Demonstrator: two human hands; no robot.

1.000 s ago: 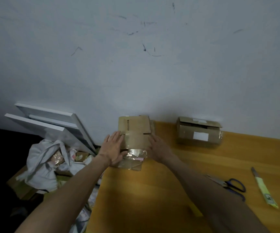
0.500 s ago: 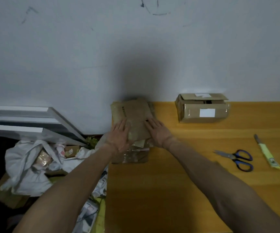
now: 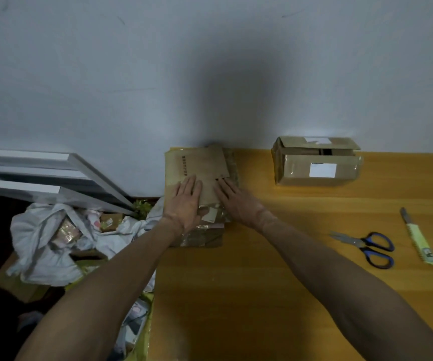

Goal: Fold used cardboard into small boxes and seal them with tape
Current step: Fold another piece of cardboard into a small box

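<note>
I had both hands flat on the flattened cardboard [image 3: 197, 162], which lay on the table [image 3: 236, 282] against the wall, well left of the taped box [image 3: 314, 168]. My left hand [image 3: 184, 204] and right hand [image 3: 236, 201] were spread open with straight fingers, pressing down and gripping nothing. I judged the sheet light, stiff across its panels, bending only at creases, and slick where old tape shone. I would take it by the bare flap edges.
</note>
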